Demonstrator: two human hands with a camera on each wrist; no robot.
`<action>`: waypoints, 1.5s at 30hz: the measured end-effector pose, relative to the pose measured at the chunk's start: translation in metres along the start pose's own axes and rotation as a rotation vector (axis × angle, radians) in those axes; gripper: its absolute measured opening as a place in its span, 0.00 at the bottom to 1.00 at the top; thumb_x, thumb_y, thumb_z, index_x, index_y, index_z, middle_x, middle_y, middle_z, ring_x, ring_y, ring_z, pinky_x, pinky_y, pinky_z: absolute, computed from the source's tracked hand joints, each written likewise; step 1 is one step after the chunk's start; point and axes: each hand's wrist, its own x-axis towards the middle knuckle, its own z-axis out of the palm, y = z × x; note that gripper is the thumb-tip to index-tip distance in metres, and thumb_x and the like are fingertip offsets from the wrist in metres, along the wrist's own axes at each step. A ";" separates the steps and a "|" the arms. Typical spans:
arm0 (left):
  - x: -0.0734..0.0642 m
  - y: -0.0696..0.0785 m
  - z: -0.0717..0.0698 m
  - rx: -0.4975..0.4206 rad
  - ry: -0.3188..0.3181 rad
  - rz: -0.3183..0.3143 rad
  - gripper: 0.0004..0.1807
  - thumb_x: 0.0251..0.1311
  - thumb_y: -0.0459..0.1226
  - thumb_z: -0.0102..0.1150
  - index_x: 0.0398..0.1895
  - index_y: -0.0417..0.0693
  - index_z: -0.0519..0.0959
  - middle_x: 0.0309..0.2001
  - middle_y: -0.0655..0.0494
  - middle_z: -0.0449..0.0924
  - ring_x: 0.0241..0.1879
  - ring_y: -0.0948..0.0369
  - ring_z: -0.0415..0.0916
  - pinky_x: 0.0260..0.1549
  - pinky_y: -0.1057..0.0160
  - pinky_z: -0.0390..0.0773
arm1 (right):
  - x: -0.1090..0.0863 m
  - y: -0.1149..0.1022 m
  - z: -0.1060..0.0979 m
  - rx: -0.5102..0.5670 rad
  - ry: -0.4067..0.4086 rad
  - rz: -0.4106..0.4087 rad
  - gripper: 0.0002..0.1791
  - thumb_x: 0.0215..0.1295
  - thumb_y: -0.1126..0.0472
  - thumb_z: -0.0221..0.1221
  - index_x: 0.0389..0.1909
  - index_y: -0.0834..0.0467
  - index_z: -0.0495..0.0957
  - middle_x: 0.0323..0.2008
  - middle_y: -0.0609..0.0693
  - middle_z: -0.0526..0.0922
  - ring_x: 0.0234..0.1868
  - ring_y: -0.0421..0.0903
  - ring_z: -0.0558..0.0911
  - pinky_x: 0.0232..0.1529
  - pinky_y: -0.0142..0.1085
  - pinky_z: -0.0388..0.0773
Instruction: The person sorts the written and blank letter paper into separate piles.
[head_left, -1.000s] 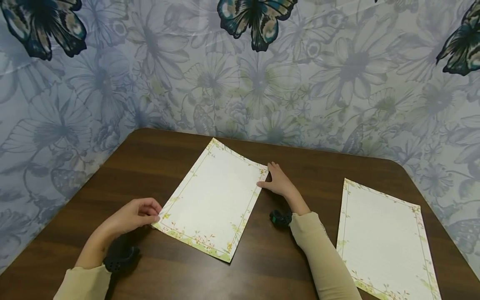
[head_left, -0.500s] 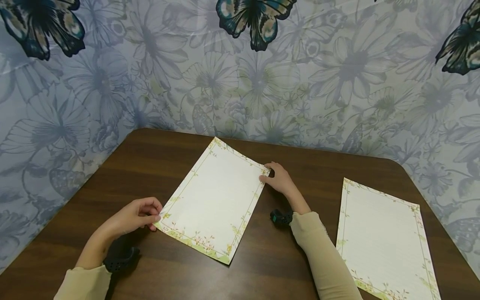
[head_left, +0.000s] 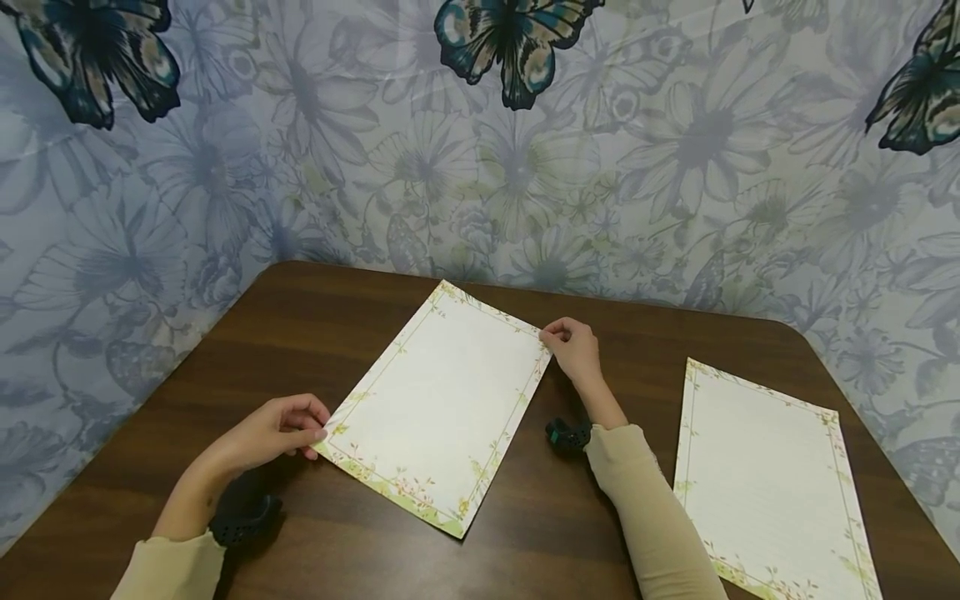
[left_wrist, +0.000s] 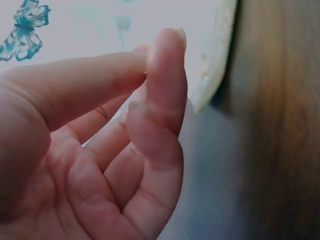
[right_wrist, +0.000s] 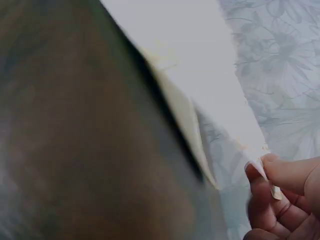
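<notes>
A white sheet of paper (head_left: 450, 400) with a printed floral border lies tilted in the middle of the table. My left hand (head_left: 273, 429) pinches its near left corner; in the left wrist view the thumb and forefinger meet close to the bordered edge. At the far right corner my right hand (head_left: 576, 348) grips the paper between thumb and fingers. In the right wrist view the pinched corner (right_wrist: 255, 162) is raised, and a second paper edge (right_wrist: 200, 155) shows below it, apart from it. How many sheets lie there is hidden.
Another sheet with the same border (head_left: 772, 483) lies at the right of the dark wooden table (head_left: 360, 550), beside my right sleeve (head_left: 645, 500). A floral cloth backdrop (head_left: 525, 183) with dark butterflies stands directly behind the table's far edge.
My right hand has moved slightly right and changed from a spread thumb and fingers to a closer pinch on the corner. The paper has shifted a little to the right.
</notes>
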 end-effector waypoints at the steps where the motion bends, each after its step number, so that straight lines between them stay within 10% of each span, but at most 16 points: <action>1: 0.000 0.000 0.000 -0.008 -0.003 0.012 0.10 0.62 0.31 0.57 0.41 0.32 0.71 0.29 0.46 0.79 0.27 0.53 0.79 0.24 0.62 0.72 | 0.000 0.000 -0.003 -0.006 -0.002 -0.008 0.06 0.61 0.62 0.62 0.30 0.62 0.80 0.18 0.51 0.77 0.17 0.47 0.73 0.22 0.37 0.68; 12: 0.014 0.029 0.019 -0.110 -0.060 0.143 0.12 0.64 0.29 0.54 0.45 0.28 0.69 0.29 0.46 0.79 0.27 0.47 0.77 0.30 0.54 0.78 | 0.009 -0.018 -0.066 -0.103 -0.135 0.052 0.08 0.66 0.61 0.57 0.37 0.62 0.80 0.16 0.52 0.76 0.24 0.61 0.79 0.21 0.36 0.67; 24: 0.039 0.076 0.064 -0.110 0.009 0.120 0.13 0.61 0.31 0.58 0.46 0.32 0.72 0.28 0.40 0.79 0.29 0.41 0.77 0.32 0.51 0.76 | 0.008 -0.044 -0.150 -0.297 -0.155 0.003 0.11 0.68 0.59 0.55 0.37 0.66 0.77 0.17 0.55 0.77 0.18 0.45 0.76 0.23 0.37 0.71; 34: 0.057 0.094 0.117 -0.170 -0.023 0.148 0.20 0.62 0.31 0.57 0.57 0.36 0.71 0.29 0.46 0.81 0.31 0.42 0.79 0.34 0.55 0.78 | -0.003 -0.006 -0.204 -0.280 -0.233 0.092 0.17 0.71 0.59 0.51 0.48 0.71 0.72 0.22 0.53 0.76 0.22 0.45 0.77 0.30 0.36 0.75; 45: 0.064 0.093 0.160 -0.056 -0.038 0.135 0.24 0.61 0.29 0.57 0.61 0.36 0.70 0.26 0.56 0.80 0.24 0.53 0.80 0.17 0.67 0.70 | -0.004 0.047 -0.203 -0.202 -0.303 0.188 0.16 0.71 0.63 0.51 0.48 0.75 0.71 0.22 0.51 0.76 0.25 0.51 0.79 0.31 0.39 0.78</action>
